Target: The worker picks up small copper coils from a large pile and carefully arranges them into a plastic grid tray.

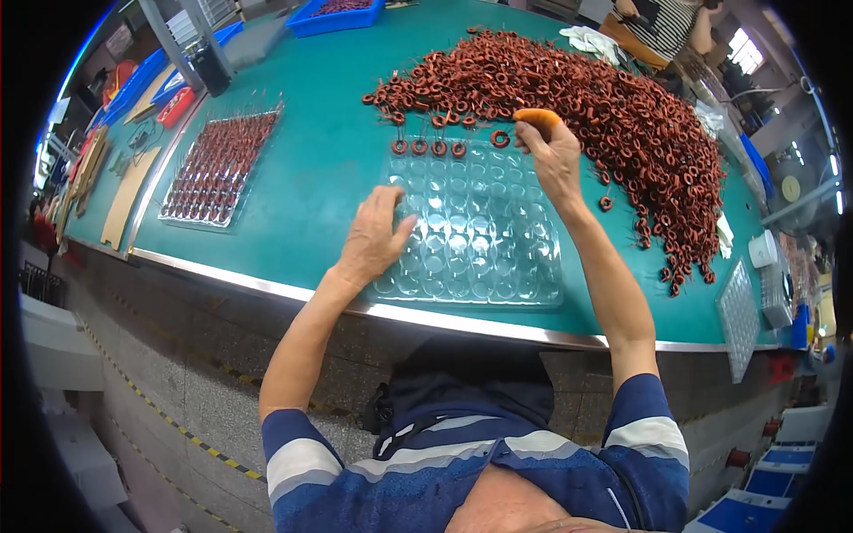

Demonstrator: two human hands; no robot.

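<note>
A clear plastic tray (480,266) with rows of round cups lies in front of me. Its far row holds several red ring coils (439,148) with thin wire leads at the left; the other cups show no coils. My left hand (371,235) rests at the tray's left edge, thumb spread from the fingers, holding nothing. Over the tray's far right part is my right hand (553,160), with an orange cover (537,117) on what looks like the index finger. At its closed fingertips hangs one red ring coil (499,139), seemingly pinched by its leads.
A big heap of red ring coils (569,89) spreads across the far and right side of the green table (311,133). To the left stands a filled tray of coils (222,169). Blue bins (336,16) sit at the back. A person (662,31) is across the table.
</note>
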